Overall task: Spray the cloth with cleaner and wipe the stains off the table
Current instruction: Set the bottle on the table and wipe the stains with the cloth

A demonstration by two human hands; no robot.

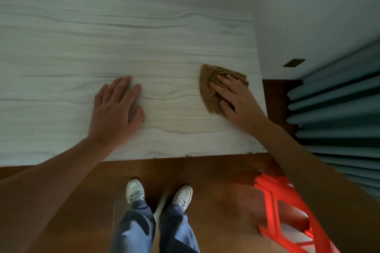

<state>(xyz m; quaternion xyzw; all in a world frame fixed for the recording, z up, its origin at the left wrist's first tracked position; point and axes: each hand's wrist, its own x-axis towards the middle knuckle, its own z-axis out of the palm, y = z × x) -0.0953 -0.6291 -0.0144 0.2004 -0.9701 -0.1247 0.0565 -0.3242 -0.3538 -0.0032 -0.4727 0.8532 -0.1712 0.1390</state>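
Note:
A bunched brown cloth [209, 84] lies on the pale wood-grain table [123, 37], near its right edge. My right hand [236, 98] presses down on the cloth with straight fingers spread over it. My left hand [117, 109] rests flat on the bare tabletop, palm down, well to the left of the cloth. A few tiny dark specks mark the table near my left thumb and between my hands. No spray bottle is in view.
An orange-red plastic stool [279, 215] stands on the brown floor at the lower right, below my right forearm. Blue-grey pleated curtains [339, 109] hang right of the table. A white wall lies beyond the table's far and right edges. My white shoes stand at the table's front edge.

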